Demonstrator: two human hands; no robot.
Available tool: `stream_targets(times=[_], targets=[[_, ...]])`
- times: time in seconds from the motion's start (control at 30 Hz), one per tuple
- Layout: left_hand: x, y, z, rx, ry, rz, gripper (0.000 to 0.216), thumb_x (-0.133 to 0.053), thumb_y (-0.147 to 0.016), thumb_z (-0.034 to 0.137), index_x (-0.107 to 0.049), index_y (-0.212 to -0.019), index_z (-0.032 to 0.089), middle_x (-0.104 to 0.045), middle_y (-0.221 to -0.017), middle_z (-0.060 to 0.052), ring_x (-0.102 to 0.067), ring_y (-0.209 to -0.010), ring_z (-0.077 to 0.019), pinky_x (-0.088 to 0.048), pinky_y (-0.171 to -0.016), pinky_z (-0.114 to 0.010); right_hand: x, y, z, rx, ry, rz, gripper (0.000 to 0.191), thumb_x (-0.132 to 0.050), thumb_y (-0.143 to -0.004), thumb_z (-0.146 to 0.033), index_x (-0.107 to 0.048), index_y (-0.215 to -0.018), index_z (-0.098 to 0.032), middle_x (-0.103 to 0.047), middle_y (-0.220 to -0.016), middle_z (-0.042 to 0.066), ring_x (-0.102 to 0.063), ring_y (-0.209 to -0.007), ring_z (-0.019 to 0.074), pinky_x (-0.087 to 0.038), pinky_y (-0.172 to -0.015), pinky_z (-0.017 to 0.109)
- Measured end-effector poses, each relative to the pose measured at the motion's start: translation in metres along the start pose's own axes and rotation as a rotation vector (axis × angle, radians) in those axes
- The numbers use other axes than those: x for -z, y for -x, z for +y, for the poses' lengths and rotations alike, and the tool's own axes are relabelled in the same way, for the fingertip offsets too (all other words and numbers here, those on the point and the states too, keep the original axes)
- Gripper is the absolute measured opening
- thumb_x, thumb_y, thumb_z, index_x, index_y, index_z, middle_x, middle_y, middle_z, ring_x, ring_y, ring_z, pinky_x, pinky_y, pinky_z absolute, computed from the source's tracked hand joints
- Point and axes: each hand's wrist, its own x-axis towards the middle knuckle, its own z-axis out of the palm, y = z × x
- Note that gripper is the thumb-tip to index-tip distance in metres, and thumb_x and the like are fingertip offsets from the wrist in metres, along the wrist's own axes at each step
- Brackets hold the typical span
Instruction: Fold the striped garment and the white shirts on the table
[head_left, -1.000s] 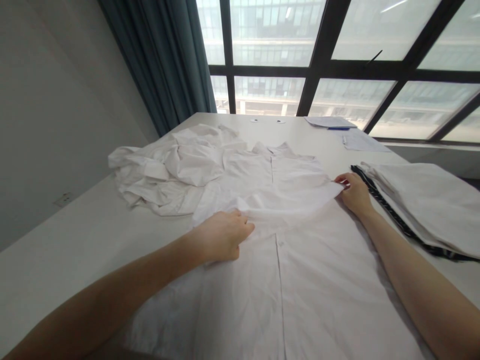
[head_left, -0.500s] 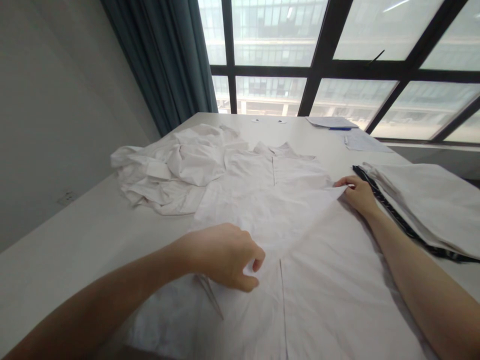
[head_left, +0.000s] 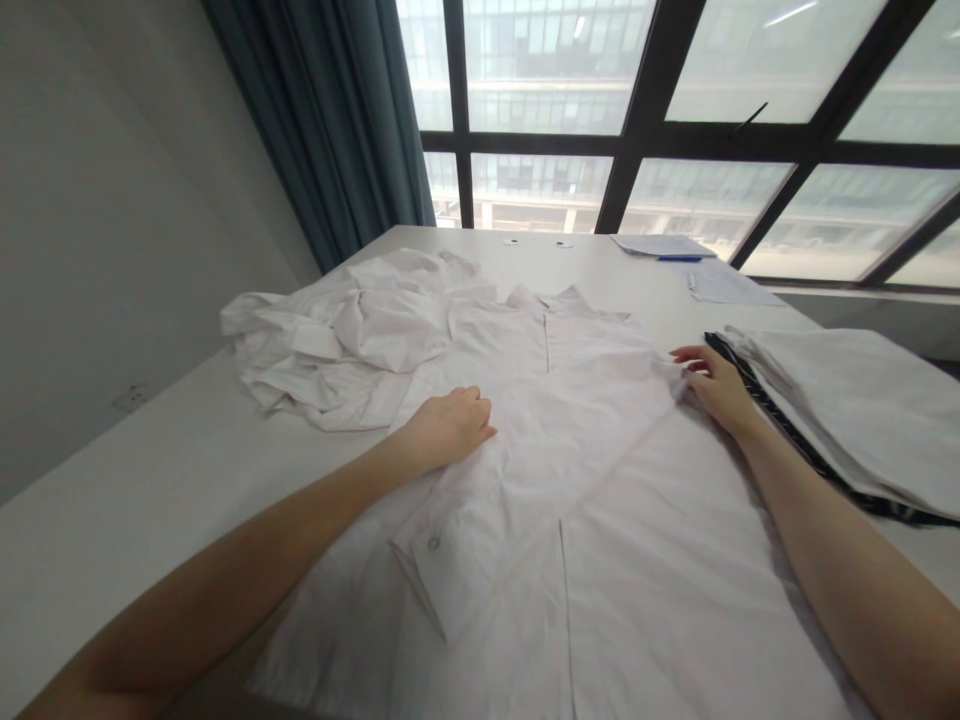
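Note:
A white shirt (head_left: 645, 560) lies spread on the table, its collar toward the window. One sleeve (head_left: 540, 470) is laid slantwise across the body, ending at a buttoned cuff (head_left: 435, 590) near the lower left. My left hand (head_left: 448, 425) rests on the shirt's left side, fingers curled in and pinching its cloth; the fingertips are partly hidden. At the right edge, by the sleeve's upper end, my right hand (head_left: 712, 385) holds a bunched fold between thumb and fingers, with its upper finger stretched out.
A crumpled heap of white cloth (head_left: 322, 350) lies at the left. Folded white garments (head_left: 862, 400) with a dark striped one beneath are stacked at the right. Papers (head_left: 727, 282) and a blue pen (head_left: 679, 258) lie at the table's far end, before the window.
My left hand has moved up and away from the cuff, and its fingers have closed on the cloth. The taut fold at my right hand has slackened and bunched; that hand has barely moved.

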Motion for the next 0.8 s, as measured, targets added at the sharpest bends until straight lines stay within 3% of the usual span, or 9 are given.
stream_targets(times=[0.1,0.23,0.47,0.63,0.8], targets=[[0.003,0.001,0.003,-0.019,0.051,-0.027,0.024,-0.042,-0.097,0.030,-0.060,-0.092,0.016,-0.065,-0.100,-0.010,-0.063,-0.088,-0.0206,-0.046,-0.072,-0.028,0.001,0.000,0.001,-0.002,-0.002,-0.026,0.034,-0.053,-0.064,-0.020,-0.066,-0.095,-0.022,-0.069,-0.096,0.008,-0.060,-0.075,0.0218,-0.049,-0.061,0.033],[0.013,-0.001,0.002,0.134,0.065,-0.040,0.029,-0.031,-0.101,0.031,-0.055,-0.103,0.016,-0.069,-0.086,-0.010,-0.067,-0.081,-0.0226,-0.046,-0.068,-0.030,0.003,0.000,0.000,-0.001,-0.014,-0.055,0.032,-0.060,-0.065,-0.026,-0.066,-0.096,-0.022,-0.068,-0.091,0.007,-0.060,-0.073,0.0202,-0.049,-0.061,0.031],[0.018,-0.009,-0.025,0.274,-0.036,-0.030,0.027,-0.030,-0.103,0.031,-0.050,-0.110,0.015,-0.070,-0.093,-0.014,-0.069,-0.087,-0.0266,-0.047,-0.070,-0.031,0.005,0.002,0.000,0.025,-0.028,-0.116,0.042,-0.059,-0.060,-0.021,-0.069,-0.100,-0.021,-0.066,-0.086,0.004,-0.058,-0.072,0.0168,-0.048,-0.062,0.028],[0.015,-0.013,-0.035,0.276,-0.010,-0.043,0.025,-0.034,-0.102,0.032,-0.051,-0.109,0.015,-0.070,-0.095,-0.013,-0.068,-0.088,-0.0255,-0.046,-0.071,-0.030,0.005,0.006,-0.003,0.043,0.027,-0.060,0.018,-0.054,-0.065,-0.024,-0.069,-0.074,-0.023,-0.068,-0.079,0.004,-0.059,-0.070,0.0188,-0.046,-0.065,0.031],[0.017,-0.011,-0.030,0.281,-0.072,-0.062,0.022,-0.043,-0.100,0.034,-0.051,-0.112,0.017,-0.068,-0.098,-0.011,-0.067,-0.090,-0.0249,-0.047,-0.072,-0.030,0.006,0.006,-0.007,0.072,0.138,-0.045,0.023,-0.045,-0.068,-0.020,-0.065,-0.057,-0.023,-0.069,-0.076,0.005,-0.062,-0.076,0.0214,-0.046,-0.077,0.036]])
